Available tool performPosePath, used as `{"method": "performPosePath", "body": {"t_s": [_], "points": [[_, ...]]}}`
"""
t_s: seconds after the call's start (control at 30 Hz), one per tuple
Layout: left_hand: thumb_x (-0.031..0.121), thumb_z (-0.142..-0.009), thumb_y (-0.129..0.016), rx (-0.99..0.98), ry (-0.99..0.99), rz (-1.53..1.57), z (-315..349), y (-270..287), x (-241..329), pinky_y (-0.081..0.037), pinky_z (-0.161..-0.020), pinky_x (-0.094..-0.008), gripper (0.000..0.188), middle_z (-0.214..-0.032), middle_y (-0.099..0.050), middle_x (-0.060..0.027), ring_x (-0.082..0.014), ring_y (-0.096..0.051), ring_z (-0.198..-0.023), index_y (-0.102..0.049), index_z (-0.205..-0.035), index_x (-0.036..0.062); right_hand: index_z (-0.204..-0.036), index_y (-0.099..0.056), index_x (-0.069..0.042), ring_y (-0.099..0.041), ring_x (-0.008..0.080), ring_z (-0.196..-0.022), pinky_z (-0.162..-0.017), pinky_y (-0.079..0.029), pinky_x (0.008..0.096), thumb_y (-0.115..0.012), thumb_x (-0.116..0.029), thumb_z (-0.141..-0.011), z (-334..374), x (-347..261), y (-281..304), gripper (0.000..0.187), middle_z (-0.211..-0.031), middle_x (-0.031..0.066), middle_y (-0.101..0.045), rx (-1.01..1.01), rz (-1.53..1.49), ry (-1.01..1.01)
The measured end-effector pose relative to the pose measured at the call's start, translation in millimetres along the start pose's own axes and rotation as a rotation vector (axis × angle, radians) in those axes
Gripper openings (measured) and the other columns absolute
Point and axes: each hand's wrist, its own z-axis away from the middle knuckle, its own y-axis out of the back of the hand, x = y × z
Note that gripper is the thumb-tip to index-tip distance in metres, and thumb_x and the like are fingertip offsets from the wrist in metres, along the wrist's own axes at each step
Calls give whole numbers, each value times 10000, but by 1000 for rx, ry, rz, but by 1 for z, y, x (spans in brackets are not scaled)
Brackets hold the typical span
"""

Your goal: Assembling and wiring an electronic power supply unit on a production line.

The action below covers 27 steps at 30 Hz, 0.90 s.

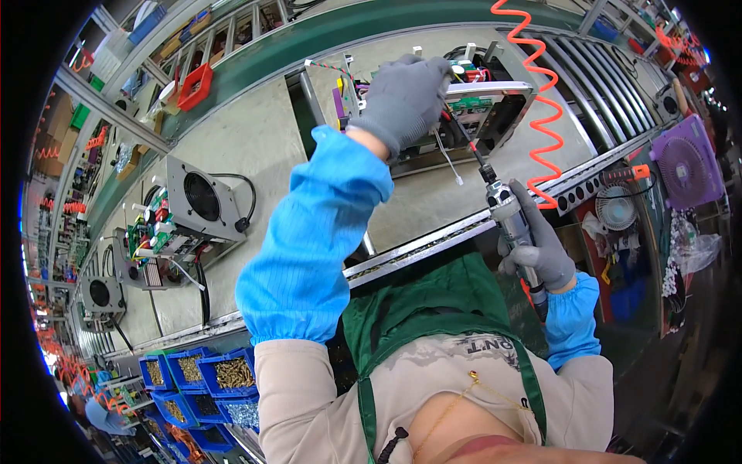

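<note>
My left hand, in a grey glove with a blue sleeve cover, rests on an open electronics unit with a circuit board, red wires and a metal frame, on the grey conveyor belt. My right hand, also grey-gloved, grips a powered screwdriver upright. Its bit points up at the unit's near edge, close to a white cable tie. An orange coiled hose hangs by the screwdriver.
Further left on the belt stands another unit with a fan and black cable, and a third one beyond it. Blue bins of screws sit at lower left. A purple fan and a small white fan stand at right.
</note>
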Motion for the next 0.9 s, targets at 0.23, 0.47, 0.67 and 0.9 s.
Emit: {"method": "performPosePath", "body": {"t_s": [0.23,0.47,0.67,0.9], "points": [[289,-957,-407,-339,204,10,-5,-6,-18,-479,-765,-486,286,-894,-639,-214,-387,-616,-858,-569,-1080,88,-1504,-138,-205,-583,188,-557,-543,-540,321,-706,-229,-597,1,-2,1,1070,-842,144,-567,21,81,2],[264,-948,-436,-342,191,75,-6,-7,-21,-475,-746,-477,263,-870,-637,-217,-403,-608,-830,-563,-1059,63,-1492,-160,-240,-587,190,-523,-511,-549,342,-642,-341,-790,33,-52,-32,857,-901,171,-583,-164,-730,-159],[250,-942,-449,-342,184,108,-7,-7,-22,-465,-726,-485,244,-869,-624,-231,-425,-593,-823,-556,-1052,60,-1470,-252,-222,-588,183,-469,-446,-546,336,-577,-286,-825,32,-89,-53,725,-786,148,-590,1,-215,-135],[262,-937,-442,-400,228,41,-12,-2,-15,-493,-750,-466,271,-869,-647,-221,-397,-627,-821,-579,-1060,63,-1478,-225,-214,-571,158,-495,-457,-522,298,-567,-289,-822,19,-94,-57,743,-771,112,-566,31,-215,-199]]}}
